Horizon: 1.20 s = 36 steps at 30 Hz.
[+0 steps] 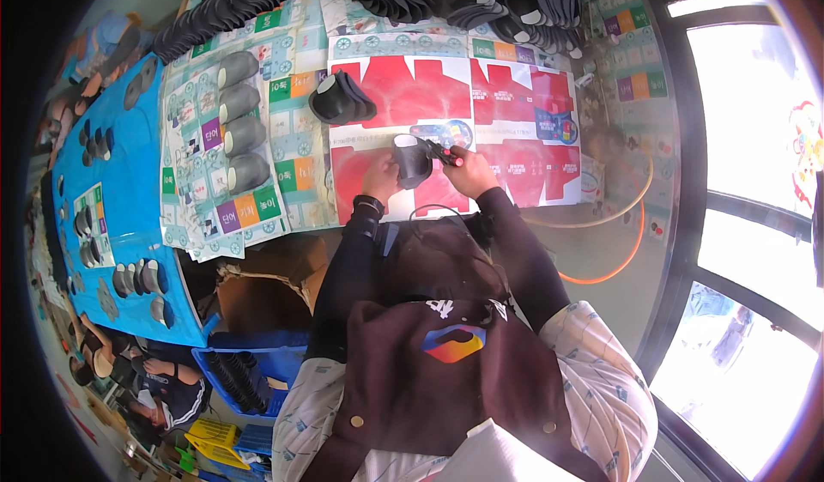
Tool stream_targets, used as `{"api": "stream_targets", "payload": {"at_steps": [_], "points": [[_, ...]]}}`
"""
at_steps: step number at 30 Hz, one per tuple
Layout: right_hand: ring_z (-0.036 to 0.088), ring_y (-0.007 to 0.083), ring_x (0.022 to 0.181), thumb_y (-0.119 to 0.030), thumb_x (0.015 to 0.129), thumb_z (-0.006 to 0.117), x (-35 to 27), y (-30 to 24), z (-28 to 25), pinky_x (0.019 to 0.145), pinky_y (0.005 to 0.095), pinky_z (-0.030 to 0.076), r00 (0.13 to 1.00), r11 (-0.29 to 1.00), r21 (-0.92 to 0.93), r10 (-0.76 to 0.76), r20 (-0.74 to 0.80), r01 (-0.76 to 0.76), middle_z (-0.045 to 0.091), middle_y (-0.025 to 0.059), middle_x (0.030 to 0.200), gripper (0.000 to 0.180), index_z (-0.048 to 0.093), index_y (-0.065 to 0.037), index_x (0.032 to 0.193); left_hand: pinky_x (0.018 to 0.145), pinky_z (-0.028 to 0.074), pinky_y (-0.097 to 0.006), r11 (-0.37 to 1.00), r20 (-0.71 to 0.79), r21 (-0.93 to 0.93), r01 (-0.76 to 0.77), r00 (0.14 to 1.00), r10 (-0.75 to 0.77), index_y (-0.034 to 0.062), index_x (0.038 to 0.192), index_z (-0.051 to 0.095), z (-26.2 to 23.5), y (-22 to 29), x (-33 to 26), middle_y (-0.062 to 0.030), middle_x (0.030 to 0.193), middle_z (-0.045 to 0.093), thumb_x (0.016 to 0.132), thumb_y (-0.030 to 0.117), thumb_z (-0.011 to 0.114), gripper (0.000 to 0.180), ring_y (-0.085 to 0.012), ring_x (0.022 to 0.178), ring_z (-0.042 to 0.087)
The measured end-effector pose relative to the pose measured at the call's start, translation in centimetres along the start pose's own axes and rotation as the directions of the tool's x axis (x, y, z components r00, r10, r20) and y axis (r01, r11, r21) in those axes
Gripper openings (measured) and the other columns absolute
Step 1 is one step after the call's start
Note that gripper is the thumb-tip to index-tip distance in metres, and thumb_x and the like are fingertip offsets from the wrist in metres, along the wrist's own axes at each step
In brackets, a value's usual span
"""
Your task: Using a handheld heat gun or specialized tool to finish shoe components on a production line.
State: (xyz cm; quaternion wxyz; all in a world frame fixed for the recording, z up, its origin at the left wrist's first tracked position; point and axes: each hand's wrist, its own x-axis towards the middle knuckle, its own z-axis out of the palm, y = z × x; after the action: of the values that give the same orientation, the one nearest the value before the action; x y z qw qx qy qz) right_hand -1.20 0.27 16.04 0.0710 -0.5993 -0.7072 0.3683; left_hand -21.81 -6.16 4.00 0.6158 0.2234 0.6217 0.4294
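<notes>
Head view: what does the left hand (382, 175) have?

Its fingers grasp a dark-grey, curved, shell-like piece with a pale oval patch (416, 169), over red-and-white printed sheets (412, 96).

And the right hand (472, 175)?

Fingers closed around a slim black-and-red handheld tool (445, 153), its tip beside the piece; I cannot tell whether they touch.

What lies around?

Farther left, a nested stack of dark-grey pieces (342, 103), then a column of four grey pieces (245, 137).

Dark curved pieces (245, 137) lie on a papered table (302, 145).
</notes>
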Motion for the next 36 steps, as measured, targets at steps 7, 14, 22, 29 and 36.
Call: {"api": "stream_targets", "payload": {"at_steps": [7, 14, 22, 29, 36], "points": [[0.063, 0.0486, 0.091, -0.023, 0.084, 0.064, 0.1, -1.2, 0.5, 0.075, 0.0528, 0.051, 0.996, 0.995, 0.062, -0.085, 0.036, 0.082, 0.067, 0.0269, 0.091, 0.024, 0.066, -0.005, 0.101, 0.064, 0.056, -0.031, 0.978, -0.040, 0.186, -0.092, 0.994, 0.102, -0.0013, 0.126, 0.059, 0.1, -0.2, 0.2, -0.0111, 0.100, 0.073, 0.096, 0.012, 0.063, 0.033, -0.0167, 0.077, 0.069], [0.065, 0.0485, 0.087, -0.024, 0.082, 0.062, -0.6, 0.8, 0.4, 0.076, 0.0559, 0.052, 1.000, 0.999, -0.034, -0.005, -0.013, 0.005, 0.067, 0.0279, 0.085, 0.025, 0.069, -0.006, 0.099, 0.065, 0.057, -0.031, 0.998, -0.002, 0.067, 0.020, 1.000, -0.020, -0.0011, 0.130, 0.059, -0.1, 1.3, -0.2, -0.0115, 0.101, 0.073, 0.097, 0.014, 0.064, 0.037, -0.0182, 0.076, 0.070], [0.064, 0.0479, 0.091, -0.021, 0.083, 0.063, -0.5, -1.8, -1.0, 0.077, 0.0534, 0.053, 1.000, 0.999, 0.031, 0.009, -0.024, -0.008, 0.068, 0.0257, 0.089, 0.022, 0.068, -0.005, 0.098, 0.065, 0.057, -0.031, 0.995, 0.007, 0.069, 0.070, 0.997, -0.071, -0.0005, 0.129, 0.059, -0.5, 0.3, 0.7, -0.0104, 0.100, 0.071, 0.098, 0.015, 0.063, 0.035, -0.0174, 0.079, 0.070], [0.064, 0.0466, 0.094, -0.023, 0.081, 0.064, -0.7, -0.6, -1.9, 0.083, 0.0499, 0.053, 0.987, 0.997, 0.012, -0.071, 0.144, 0.071, 0.068, 0.0269, 0.092, 0.028, 0.070, -0.003, 0.100, 0.065, 0.057, -0.031, 0.992, 0.023, 0.116, 0.055, 0.998, -0.058, -0.0014, 0.130, 0.058, -0.4, 0.4, 0.6, -0.0097, 0.102, 0.070, 0.100, 0.017, 0.062, 0.036, -0.0165, 0.080, 0.069], [0.063, 0.0477, 0.091, -0.023, 0.084, 0.064, -0.9, -0.1, -1.5, 0.078, 0.0499, 0.052, 0.964, 0.997, -0.032, -0.056, 0.258, 0.067, 0.067, 0.0273, 0.090, 0.025, 0.069, -0.004, 0.099, 0.064, 0.056, -0.030, 0.993, 0.010, 0.086, 0.075, 0.997, -0.076, -0.0006, 0.130, 0.058, -0.7, -0.5, 0.9, -0.0084, 0.101, 0.070, 0.099, 0.017, 0.063, 0.036, -0.0153, 0.079, 0.069]]}}
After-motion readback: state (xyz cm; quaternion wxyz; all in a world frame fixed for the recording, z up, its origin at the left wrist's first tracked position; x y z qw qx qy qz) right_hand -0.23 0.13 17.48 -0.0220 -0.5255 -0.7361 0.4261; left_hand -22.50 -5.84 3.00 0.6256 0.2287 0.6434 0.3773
